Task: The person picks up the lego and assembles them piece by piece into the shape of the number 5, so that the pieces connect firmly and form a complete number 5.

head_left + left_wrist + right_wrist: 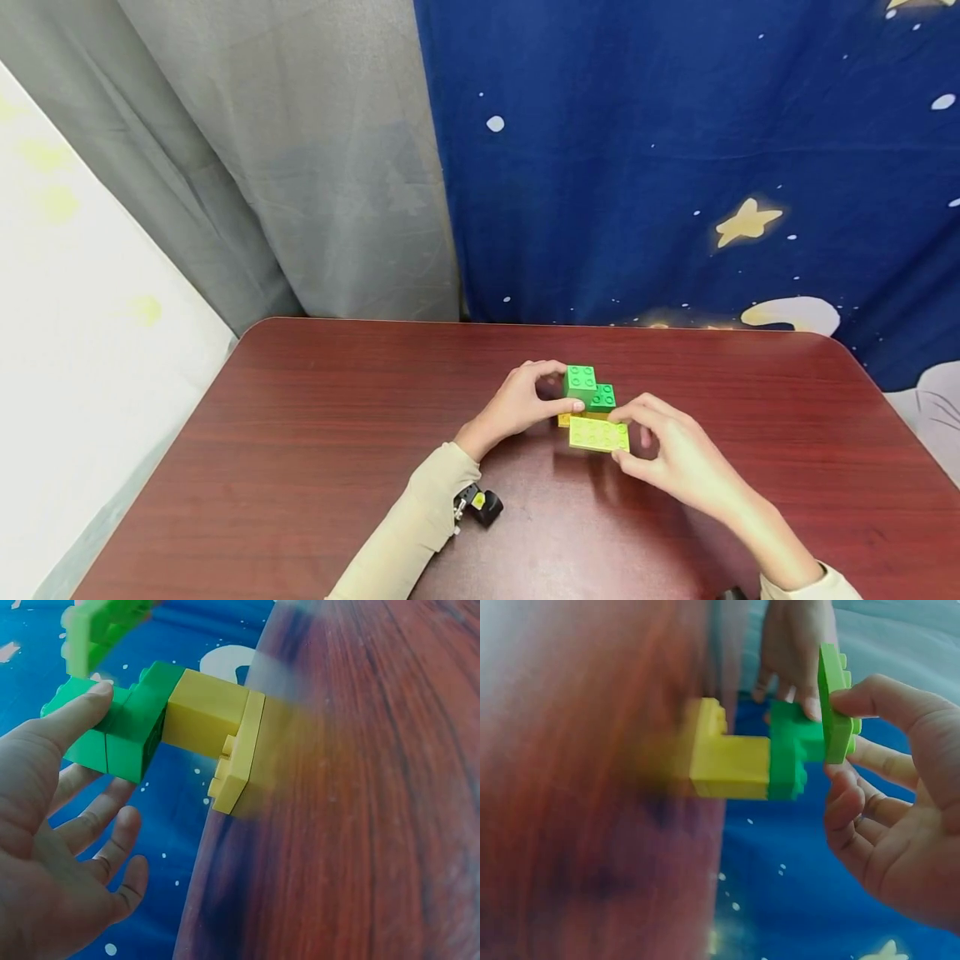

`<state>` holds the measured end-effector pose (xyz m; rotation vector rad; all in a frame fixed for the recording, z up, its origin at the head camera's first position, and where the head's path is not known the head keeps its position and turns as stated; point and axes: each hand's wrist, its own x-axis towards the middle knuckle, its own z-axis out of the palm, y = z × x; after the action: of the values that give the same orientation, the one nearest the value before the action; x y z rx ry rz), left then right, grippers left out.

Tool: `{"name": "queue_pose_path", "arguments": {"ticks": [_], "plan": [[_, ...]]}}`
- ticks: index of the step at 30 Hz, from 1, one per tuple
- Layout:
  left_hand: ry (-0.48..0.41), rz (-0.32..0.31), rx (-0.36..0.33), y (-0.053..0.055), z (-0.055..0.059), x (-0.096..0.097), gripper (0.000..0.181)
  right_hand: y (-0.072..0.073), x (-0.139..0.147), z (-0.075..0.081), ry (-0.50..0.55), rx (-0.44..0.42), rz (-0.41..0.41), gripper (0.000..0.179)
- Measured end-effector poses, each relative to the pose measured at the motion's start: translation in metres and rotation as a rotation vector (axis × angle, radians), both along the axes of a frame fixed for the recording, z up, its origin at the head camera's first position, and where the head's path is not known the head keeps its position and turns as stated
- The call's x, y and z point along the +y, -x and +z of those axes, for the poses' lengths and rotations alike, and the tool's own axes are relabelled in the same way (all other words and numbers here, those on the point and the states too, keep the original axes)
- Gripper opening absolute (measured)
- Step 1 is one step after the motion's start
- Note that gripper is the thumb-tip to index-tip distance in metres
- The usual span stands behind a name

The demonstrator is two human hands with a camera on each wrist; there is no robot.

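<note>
On the table stands a stack of toy building bricks: a yellow thin plate (238,761) at the bottom, a yellow brick (735,766) on it, then green bricks. My left hand (525,400) grips the topmost green brick (580,379) between thumb and fingers; in the left wrist view the thumb (82,712) lies along its side. My right hand (678,450) pinches a lime-green flat brick (596,434) by one end, studs up, in front of the stack. The right wrist view shows this flat brick (834,712) level with the stack's top, its far side partly hidden by my thumb.
The reddish-brown wooden table (337,433) spreads out on both sides. Behind its far edge hang a grey curtain (360,167) and a blue star-patterned curtain (637,167). A black wrist device (483,506) sits beneath the left sleeve.
</note>
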<state>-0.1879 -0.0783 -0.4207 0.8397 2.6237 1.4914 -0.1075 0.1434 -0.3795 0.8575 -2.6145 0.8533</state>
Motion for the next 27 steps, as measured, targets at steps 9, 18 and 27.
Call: {"name": "queue_pose_path", "arguments": {"ticks": [9, 18, 27], "plan": [[0.044, -0.006, 0.078, 0.002, -0.002, 0.0, 0.049, 0.007, 0.011, 0.018, 0.04, 0.046, -0.06, 0.036], [-0.104, -0.036, 0.111, 0.001, 0.001, 0.002, 0.047, 0.015, 0.015, 0.021, 0.06, 0.054, -0.081, 0.036], [-0.135, -0.05, 0.097, 0.0, 0.004, 0.004, 0.042, 0.023, 0.016, 0.024, 0.062, 0.035, -0.109, 0.038]]}}
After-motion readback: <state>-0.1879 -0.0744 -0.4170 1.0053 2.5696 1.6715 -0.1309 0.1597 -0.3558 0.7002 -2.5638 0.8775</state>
